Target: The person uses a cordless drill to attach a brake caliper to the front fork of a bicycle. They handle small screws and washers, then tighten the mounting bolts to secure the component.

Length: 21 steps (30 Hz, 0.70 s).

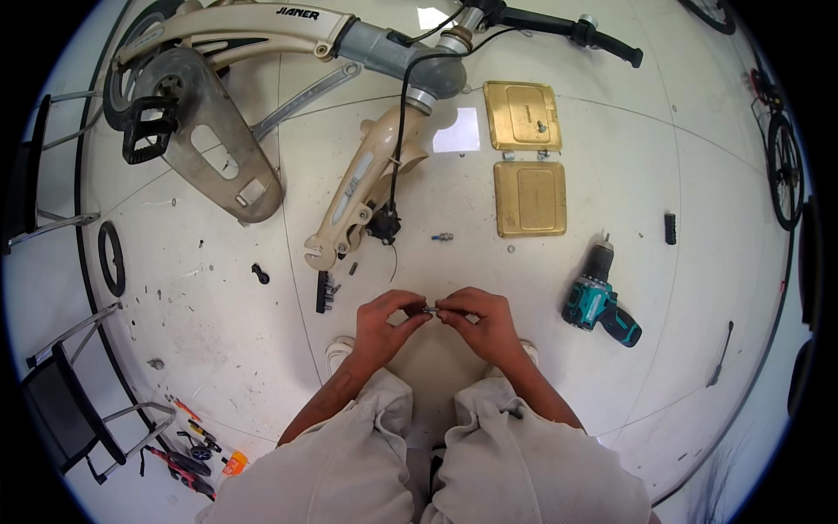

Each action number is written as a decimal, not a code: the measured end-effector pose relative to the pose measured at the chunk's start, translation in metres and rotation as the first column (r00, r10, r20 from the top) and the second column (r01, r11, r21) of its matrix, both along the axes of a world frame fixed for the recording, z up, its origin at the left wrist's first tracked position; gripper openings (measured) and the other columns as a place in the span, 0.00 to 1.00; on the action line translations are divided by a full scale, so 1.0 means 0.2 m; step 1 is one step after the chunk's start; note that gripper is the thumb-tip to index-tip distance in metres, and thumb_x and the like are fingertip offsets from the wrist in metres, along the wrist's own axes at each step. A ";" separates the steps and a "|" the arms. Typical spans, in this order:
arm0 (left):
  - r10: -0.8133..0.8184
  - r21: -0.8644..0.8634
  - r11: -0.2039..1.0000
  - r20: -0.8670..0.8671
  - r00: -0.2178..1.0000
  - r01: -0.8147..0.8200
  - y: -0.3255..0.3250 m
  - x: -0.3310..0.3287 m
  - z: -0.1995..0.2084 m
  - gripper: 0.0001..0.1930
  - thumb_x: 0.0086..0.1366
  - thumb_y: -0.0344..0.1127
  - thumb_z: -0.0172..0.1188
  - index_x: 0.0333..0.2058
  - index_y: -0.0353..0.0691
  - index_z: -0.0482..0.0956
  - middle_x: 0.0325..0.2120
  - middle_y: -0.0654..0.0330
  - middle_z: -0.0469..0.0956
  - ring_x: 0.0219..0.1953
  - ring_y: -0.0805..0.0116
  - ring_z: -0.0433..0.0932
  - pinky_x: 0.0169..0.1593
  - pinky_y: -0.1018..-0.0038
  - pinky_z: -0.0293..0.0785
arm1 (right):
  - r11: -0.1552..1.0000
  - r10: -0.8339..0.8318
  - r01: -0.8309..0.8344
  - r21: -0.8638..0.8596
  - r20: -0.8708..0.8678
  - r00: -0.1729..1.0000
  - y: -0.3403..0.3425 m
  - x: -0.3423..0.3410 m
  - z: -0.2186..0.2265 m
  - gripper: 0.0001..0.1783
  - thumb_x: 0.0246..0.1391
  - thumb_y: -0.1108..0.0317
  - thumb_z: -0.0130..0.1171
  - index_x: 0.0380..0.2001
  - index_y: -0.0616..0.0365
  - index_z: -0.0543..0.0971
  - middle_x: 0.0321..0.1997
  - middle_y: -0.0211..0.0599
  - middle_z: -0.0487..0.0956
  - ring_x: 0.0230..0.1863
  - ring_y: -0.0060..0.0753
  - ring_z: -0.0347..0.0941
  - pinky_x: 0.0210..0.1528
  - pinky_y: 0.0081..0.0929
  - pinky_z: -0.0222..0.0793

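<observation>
My left hand (pixel 384 321) and my right hand (pixel 485 323) meet fingertip to fingertip low over the floor, between my shoes. Both pinch a small silvery metal piece (pixel 430 309), short and rod-like; the fingers cover most of it, so its exact kind is hidden. Ahead and to the left lies the beige bicycle frame (pixel 249 19) with its front fork (pixel 367 179) pointing toward me. Close to my left hand sits a black bit holder (pixel 322 292) with several metal bits. A small blue and silver metal part (pixel 443 237) rests on the floor straight ahead.
On the right, a teal and black cordless drill (pixel 602 297) lies near a screwdriver (pixel 721 354) and a black grip (pixel 669 229). Two gold rectangular plates (pixel 531 199) lie ahead. A grey chain cover (pixel 231 166) and pedal (pixel 150 129) are far left; chairs (pixel 74 406) stand at the left edge.
</observation>
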<state>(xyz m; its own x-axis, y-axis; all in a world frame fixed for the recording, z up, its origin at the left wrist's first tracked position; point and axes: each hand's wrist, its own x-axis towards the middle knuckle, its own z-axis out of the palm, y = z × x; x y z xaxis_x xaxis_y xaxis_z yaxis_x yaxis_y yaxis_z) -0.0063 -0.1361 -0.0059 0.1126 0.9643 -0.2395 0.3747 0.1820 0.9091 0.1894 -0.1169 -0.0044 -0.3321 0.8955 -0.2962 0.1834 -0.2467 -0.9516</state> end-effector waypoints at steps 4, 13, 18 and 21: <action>0.063 -0.077 0.996 0.136 0.989 -0.053 -0.03 -0.01 -0.05 0.12 0.49 0.24 0.69 0.35 0.36 0.80 0.30 0.59 0.80 0.30 0.71 0.79 0.35 0.77 0.75 | 0.959 -0.118 0.062 -0.277 -0.187 0.975 -0.04 0.00 -0.04 0.10 0.49 0.78 0.63 0.37 0.65 0.81 0.36 0.40 0.81 0.36 0.28 0.79 0.40 0.22 0.76; -0.026 -0.074 0.997 0.111 0.993 0.034 0.00 0.00 0.00 0.12 0.50 0.21 0.67 0.35 0.33 0.80 0.35 0.57 0.79 0.35 0.72 0.78 0.39 0.77 0.74 | 0.965 -0.115 0.064 -0.254 -0.192 0.975 -0.06 -0.01 -0.06 0.12 0.51 0.80 0.60 0.41 0.65 0.80 0.40 0.40 0.82 0.41 0.28 0.79 0.46 0.23 0.75; 0.046 -0.181 0.983 0.176 0.983 -0.014 0.00 0.00 -0.02 0.13 0.51 0.21 0.67 0.37 0.32 0.79 0.36 0.57 0.79 0.38 0.70 0.79 0.41 0.77 0.75 | 0.957 -0.131 0.078 -0.280 -0.174 0.976 -0.04 -0.01 -0.06 0.14 0.51 0.81 0.60 0.43 0.65 0.78 0.39 0.40 0.82 0.41 0.27 0.79 0.47 0.23 0.75; 0.087 -0.193 0.980 0.216 0.972 -0.045 -0.01 0.00 -0.04 0.12 0.51 0.21 0.66 0.37 0.32 0.79 0.36 0.56 0.79 0.37 0.70 0.80 0.41 0.77 0.76 | 0.958 -0.127 0.074 -0.278 -0.176 0.976 -0.04 -0.01 -0.08 0.14 0.50 0.81 0.60 0.42 0.66 0.78 0.41 0.41 0.81 0.43 0.29 0.79 0.47 0.24 0.75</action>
